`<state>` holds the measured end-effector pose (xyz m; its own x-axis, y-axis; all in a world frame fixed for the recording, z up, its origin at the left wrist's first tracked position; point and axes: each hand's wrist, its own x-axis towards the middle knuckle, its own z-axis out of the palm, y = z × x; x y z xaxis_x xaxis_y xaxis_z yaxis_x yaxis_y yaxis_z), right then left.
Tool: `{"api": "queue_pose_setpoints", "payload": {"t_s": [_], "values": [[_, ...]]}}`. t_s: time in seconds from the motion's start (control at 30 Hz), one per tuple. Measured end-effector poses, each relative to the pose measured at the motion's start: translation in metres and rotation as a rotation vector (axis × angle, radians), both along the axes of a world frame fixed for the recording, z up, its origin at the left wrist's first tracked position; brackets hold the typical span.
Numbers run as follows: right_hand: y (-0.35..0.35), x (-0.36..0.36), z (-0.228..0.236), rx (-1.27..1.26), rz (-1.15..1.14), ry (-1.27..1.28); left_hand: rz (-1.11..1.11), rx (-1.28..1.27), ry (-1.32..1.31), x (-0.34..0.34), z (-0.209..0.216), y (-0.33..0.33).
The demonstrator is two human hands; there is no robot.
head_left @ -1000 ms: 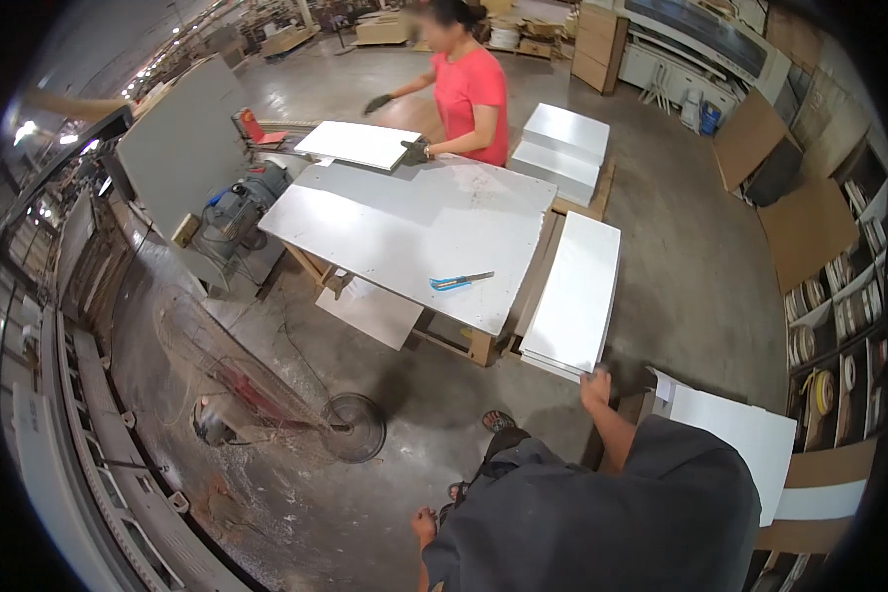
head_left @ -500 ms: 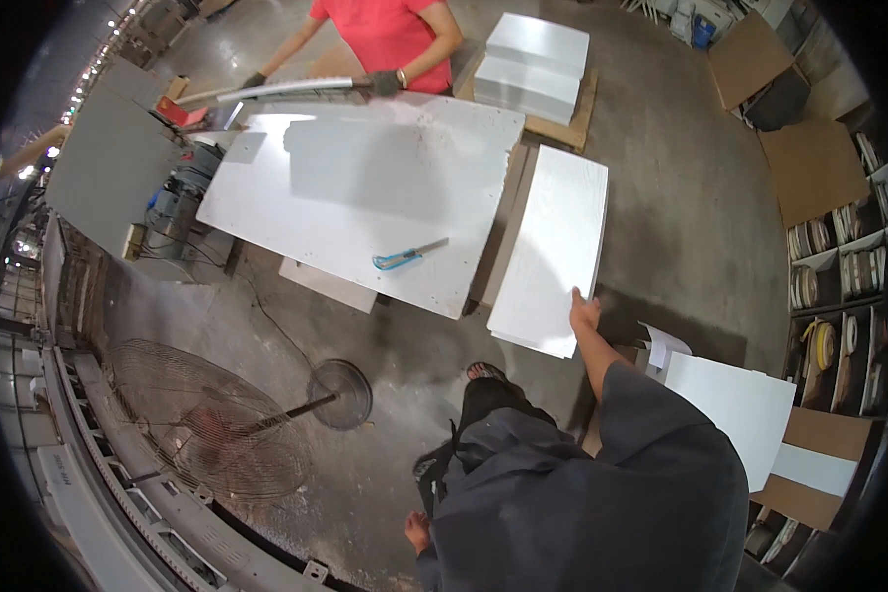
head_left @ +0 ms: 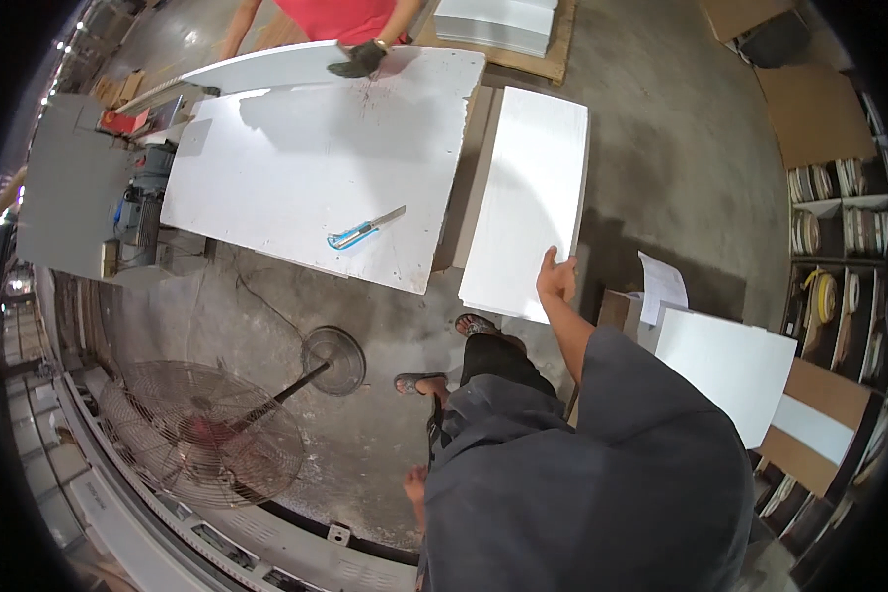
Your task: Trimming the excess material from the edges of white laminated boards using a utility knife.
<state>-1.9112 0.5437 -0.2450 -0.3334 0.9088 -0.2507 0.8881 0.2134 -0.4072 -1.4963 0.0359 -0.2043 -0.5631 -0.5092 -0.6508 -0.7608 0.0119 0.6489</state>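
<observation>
At right hand: 1 white panel stack. Left of that hand: 1 worktable, 1 utility knife. Left of left hand: 1 standing fan.

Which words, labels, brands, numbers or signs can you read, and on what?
No text reads clearly.
Pale machine casing, lower left: small marking, too blurred to read.
Paper sheet, right of the right hand: any print is too small to read.

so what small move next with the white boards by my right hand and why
Perhaps bring your left hand to the near left corner of the white boards: it hangs low, while your right hand alone is at their right edge.
</observation>
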Motion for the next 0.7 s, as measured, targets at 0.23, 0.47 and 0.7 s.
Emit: {"api": "queue_pose_setpoints", "payload": {"t_s": [0.23,0.47,0.7], "values": [[0.000,0.007,-0.021,0.072,-0.051,-0.007,0.228,0.082,0.109,-0.079,0.027,0.009],[-0.012,0.007,-0.021,0.148,-0.034,-0.002,0.158,0.066,0.028,-0.020,-0.014,0.009],[0.023,0.012,-0.064,0.152,-0.086,-0.172,0.208,-0.075,-0.207,0.023,-0.011,0.035]]}}
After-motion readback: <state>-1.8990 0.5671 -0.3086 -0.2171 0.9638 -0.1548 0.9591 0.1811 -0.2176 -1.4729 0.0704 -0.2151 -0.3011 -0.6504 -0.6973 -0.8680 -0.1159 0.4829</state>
